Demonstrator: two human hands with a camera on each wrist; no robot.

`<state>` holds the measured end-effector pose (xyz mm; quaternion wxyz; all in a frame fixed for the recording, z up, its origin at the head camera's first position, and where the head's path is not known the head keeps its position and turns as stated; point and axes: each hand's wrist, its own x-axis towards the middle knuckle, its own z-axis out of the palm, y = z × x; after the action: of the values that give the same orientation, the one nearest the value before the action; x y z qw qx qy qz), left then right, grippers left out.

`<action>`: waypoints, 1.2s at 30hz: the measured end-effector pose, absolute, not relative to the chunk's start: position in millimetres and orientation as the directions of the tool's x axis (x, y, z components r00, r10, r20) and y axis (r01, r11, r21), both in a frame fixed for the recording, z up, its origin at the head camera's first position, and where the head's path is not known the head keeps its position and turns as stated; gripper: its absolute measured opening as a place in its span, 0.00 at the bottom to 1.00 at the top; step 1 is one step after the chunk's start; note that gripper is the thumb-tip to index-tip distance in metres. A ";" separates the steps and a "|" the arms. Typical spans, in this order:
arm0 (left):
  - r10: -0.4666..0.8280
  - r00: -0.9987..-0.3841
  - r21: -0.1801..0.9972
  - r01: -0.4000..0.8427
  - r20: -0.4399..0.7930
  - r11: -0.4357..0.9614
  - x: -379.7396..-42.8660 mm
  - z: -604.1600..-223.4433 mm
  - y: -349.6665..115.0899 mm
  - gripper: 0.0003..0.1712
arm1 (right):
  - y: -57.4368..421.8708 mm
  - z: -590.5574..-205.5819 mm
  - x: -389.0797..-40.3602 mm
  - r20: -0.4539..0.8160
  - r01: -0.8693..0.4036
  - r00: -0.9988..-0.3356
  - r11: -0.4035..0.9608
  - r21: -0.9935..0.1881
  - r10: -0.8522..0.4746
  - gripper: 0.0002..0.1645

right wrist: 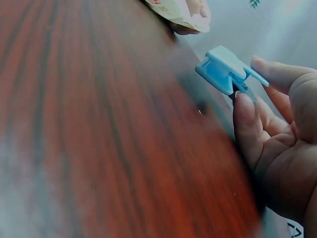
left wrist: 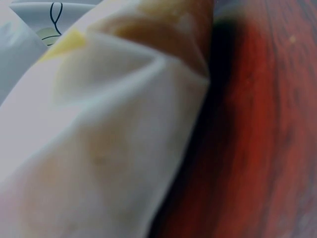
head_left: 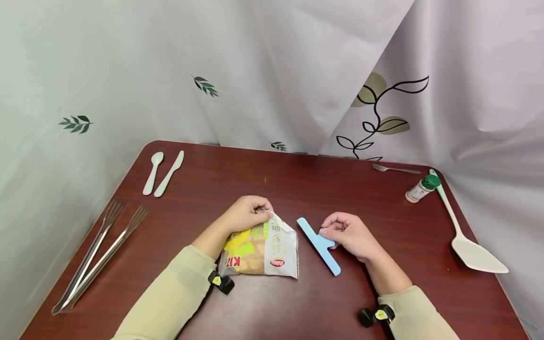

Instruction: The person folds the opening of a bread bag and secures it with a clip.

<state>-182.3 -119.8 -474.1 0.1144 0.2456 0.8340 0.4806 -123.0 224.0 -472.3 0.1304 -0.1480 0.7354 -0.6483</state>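
Note:
A snack bag (head_left: 259,250) with a white, yellow and green print is at the middle of the table, its top edge pinched by my left hand (head_left: 248,212). The bag's top corner looks folded over. In the left wrist view the bag (left wrist: 109,134) fills much of the frame, blurred, and hides the left fingers. Just right of the bag, my right hand (head_left: 350,233) pinches the handle of a light blue bag clip (head_left: 318,246). The right wrist view shows the clip (right wrist: 223,72) between thumb and fingers, apart from the bag.
Metal tongs (head_left: 95,264) lie at the left, below a white spoon (head_left: 152,174) and a white knife (head_left: 170,174). At the right are a small fork (head_left: 395,169), a green-capped seasoning bottle (head_left: 420,190) and a white spatula (head_left: 471,252). A curtain (head_left: 276,75) hangs behind the table (head_left: 272,174).

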 end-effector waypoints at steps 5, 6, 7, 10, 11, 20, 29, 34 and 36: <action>0.521 -0.853 0.857 0.302 0.046 0.418 -182.6 -473.1 -120.1 0.05 | 218.4 -471.5 -125.1 0.002 -0.067 -0.904 0.137 -0.988 -0.428 0.05; 0.520 -0.853 0.856 0.301 0.045 0.420 -182.5 -473.0 -120.2 0.05 | 217.2 -471.4 -125.5 0.002 -0.069 -0.900 0.137 -0.988 -0.436 0.05; 0.520 -0.853 0.856 0.300 0.044 0.420 -182.4 -473.0 -120.3 0.05 | 216.2 -471.2 -125.8 0.002 -0.071 -0.895 0.137 -0.988 -0.446 0.05; 0.521 -0.853 0.856 0.299 0.042 0.421 -182.4 -473.5 -120.3 0.05 | 212.4 -470.3 -127.0 -0.002 -0.066 -0.886 0.131 -0.989 -0.464 0.05; 0.521 -0.852 0.857 0.299 0.042 0.420 -182.5 -473.5 -120.2 0.05 | 211.7 -470.0 -127.4 -0.005 -0.064 -0.885 0.133 -0.989 -0.466 0.05; 0.521 -0.853 0.852 0.306 0.047 0.424 -183.7 -474.0 -120.2 0.05 | 212.2 -470.6 -130.2 0.002 -0.050 -0.869 0.083 -0.995 -0.494 0.05; 0.527 -0.849 0.853 0.309 0.048 0.421 -184.3 -475.2 -119.3 0.05 | 212.4 -471.3 -129.7 -0.006 -0.035 -0.865 0.073 -0.997 -0.502 0.06; 0.522 -0.852 0.855 0.298 0.037 0.425 -184.7 -475.5 -119.3 0.05 | 209.5 -472.2 -131.1 0.004 -0.053 -0.873 0.087 -0.995 -0.488 0.02; 0.521 -0.853 0.851 0.299 0.036 0.431 -184.2 -474.5 -119.1 0.05 | 207.5 -472.8 -132.1 0.008 -0.059 -0.872 0.088 -0.994 -0.489 0.04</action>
<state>-184.2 -119.1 -474.5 0.1171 0.2448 0.8379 0.4736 -132.1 207.5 -472.8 0.1659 -0.1904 0.7188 -0.6478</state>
